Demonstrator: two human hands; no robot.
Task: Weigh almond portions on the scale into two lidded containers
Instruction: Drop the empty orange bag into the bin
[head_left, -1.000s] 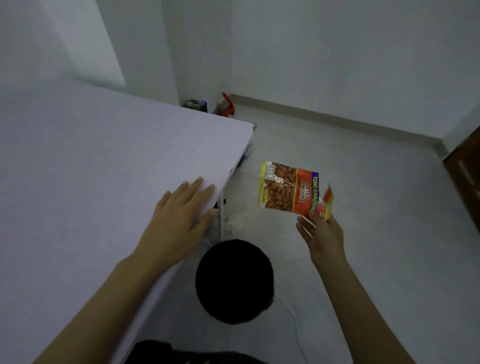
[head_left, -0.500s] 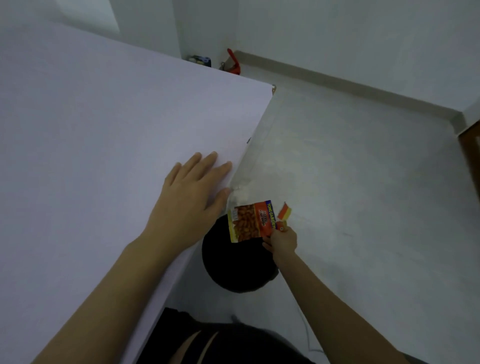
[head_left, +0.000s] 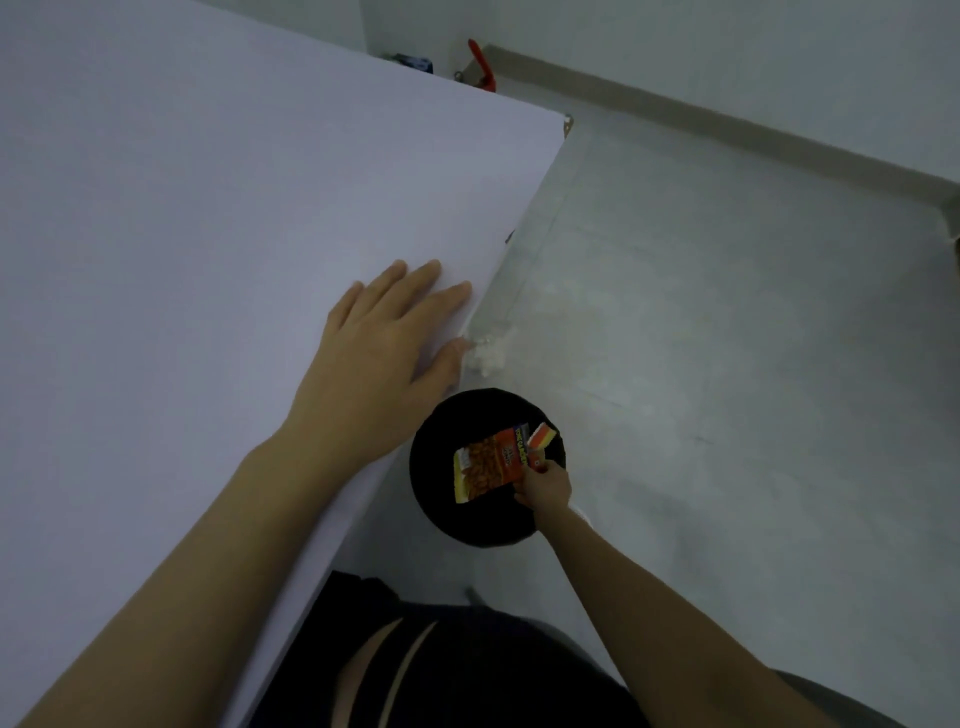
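My right hand (head_left: 543, 486) pinches the torn top corner of an orange and yellow almond packet (head_left: 488, 465) and holds it low over the mouth of a round black bin (head_left: 441, 499) on the floor beside the table. My left hand (head_left: 384, 353) lies flat, fingers straight, on the white table (head_left: 182, 234) near its right edge. No scale or lidded containers are in view.
The grey floor (head_left: 727, 389) stretches to the right of the table, with a white crumpled scrap (head_left: 485, 356) by the table leg. A red object (head_left: 480, 62) and a small dark item (head_left: 410, 60) sit in the far corner by the wall.
My right hand has lowered the almond packet from mid-air beside the table down over the black bin. My left hand stays flat on the table edge. The view has tilted downward.
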